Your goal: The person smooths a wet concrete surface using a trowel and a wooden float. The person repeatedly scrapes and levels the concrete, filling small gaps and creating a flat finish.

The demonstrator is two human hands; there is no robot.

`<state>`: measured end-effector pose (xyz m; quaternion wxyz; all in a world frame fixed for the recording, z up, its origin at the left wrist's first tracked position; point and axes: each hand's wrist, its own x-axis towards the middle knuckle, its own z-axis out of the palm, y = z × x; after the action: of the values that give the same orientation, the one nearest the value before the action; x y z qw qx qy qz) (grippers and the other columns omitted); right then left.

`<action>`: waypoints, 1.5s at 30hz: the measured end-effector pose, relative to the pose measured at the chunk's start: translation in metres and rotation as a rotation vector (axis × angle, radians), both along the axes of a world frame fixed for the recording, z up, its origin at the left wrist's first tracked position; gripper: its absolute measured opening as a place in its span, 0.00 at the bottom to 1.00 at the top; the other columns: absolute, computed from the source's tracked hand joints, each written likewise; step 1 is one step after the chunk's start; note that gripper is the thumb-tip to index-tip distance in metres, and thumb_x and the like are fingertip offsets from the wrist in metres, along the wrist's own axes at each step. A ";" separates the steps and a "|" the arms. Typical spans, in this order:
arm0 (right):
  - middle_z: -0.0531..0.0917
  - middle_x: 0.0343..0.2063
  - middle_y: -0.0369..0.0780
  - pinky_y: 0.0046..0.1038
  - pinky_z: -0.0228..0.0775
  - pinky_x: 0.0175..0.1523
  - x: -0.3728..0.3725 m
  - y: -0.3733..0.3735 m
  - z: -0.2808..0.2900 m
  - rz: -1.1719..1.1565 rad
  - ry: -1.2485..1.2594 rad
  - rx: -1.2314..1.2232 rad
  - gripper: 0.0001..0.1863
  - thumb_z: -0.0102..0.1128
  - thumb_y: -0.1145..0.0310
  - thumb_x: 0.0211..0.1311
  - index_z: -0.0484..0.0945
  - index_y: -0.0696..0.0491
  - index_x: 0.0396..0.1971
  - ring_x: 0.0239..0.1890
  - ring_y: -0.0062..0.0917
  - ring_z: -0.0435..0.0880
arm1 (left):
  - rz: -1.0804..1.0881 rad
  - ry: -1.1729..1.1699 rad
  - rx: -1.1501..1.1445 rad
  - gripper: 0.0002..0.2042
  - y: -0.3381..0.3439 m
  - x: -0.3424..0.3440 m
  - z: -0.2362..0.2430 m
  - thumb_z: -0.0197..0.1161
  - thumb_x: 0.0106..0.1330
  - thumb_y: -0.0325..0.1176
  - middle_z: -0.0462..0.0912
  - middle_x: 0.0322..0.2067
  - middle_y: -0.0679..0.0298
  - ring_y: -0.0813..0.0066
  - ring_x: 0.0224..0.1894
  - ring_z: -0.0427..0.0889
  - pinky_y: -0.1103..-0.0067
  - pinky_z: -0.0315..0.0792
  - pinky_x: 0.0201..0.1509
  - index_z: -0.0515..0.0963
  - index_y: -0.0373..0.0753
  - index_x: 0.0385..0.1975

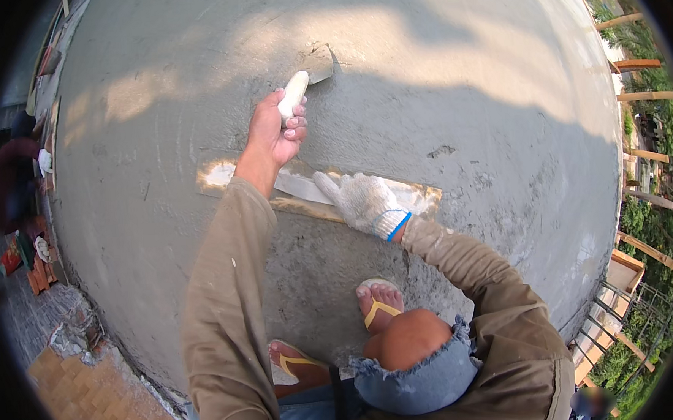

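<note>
Fingers (296, 123), bare left hand (272, 137): curled closed round the handle (294, 98) of a trowel (319, 65). Right hand (363, 202), gloved: laid over a long float (300, 204); grip cannot be told, its underside being hidden.

Item, grey cement surface (503, 201): spread all round, damp-looking, probably soft.

Item, float: near centre, lying on the cement, long axis roughly 9 to 3 o'clock. Judged stiff, fairly light, liable to drag; best taken at its pale middle strip (296, 185).

Item, trowel: towards 12 o'clock. Judged light, thin-bladed, stiff; hold by the handle, possibly slippery.

Pose: left forearm (232, 253) from 7 o'clock, reaching beyond the float; right forearm (476, 263) from 4 o'clock, angled inward.
</note>
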<state>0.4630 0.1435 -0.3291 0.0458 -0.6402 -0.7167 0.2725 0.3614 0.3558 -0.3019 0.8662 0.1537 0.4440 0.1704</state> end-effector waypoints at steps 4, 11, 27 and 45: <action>0.88 0.37 0.49 0.42 0.83 0.38 0.002 -0.004 -0.004 -0.001 -0.026 0.034 0.37 0.62 0.69 0.61 0.63 0.53 0.71 0.36 0.42 0.91 | 0.021 0.036 0.037 0.16 -0.019 0.009 -0.005 0.46 0.79 0.43 0.72 0.27 0.66 0.83 0.20 0.65 0.86 0.56 0.17 0.70 0.33 0.46; 0.88 0.38 0.49 0.43 0.83 0.37 0.003 -0.003 0.001 -0.015 -0.012 0.029 0.33 0.60 0.69 0.63 0.64 0.53 0.69 0.36 0.43 0.91 | 0.077 0.034 0.045 0.15 -0.028 0.016 -0.012 0.50 0.78 0.43 0.72 0.27 0.64 0.82 0.20 0.66 0.84 0.57 0.18 0.68 0.37 0.51; 0.88 0.36 0.50 0.43 0.82 0.37 0.005 -0.003 -0.003 -0.014 -0.014 0.035 0.33 0.61 0.70 0.61 0.65 0.54 0.68 0.36 0.44 0.90 | 0.143 0.258 0.284 0.19 -0.054 0.032 -0.006 0.52 0.77 0.45 0.73 0.27 0.64 0.82 0.20 0.67 0.83 0.60 0.18 0.69 0.34 0.54; 0.87 0.36 0.52 0.43 0.81 0.37 0.007 -0.005 -0.007 0.008 0.007 0.041 0.34 0.57 0.66 0.64 0.64 0.54 0.71 0.35 0.43 0.89 | 0.056 0.093 0.162 0.18 -0.037 0.029 -0.045 0.51 0.78 0.47 0.71 0.26 0.66 0.82 0.20 0.66 0.83 0.59 0.18 0.71 0.36 0.50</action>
<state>0.4699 0.1382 -0.3361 0.0602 -0.6353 -0.7247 0.2602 0.3905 0.3186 -0.3467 0.8243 0.2184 0.4727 0.2224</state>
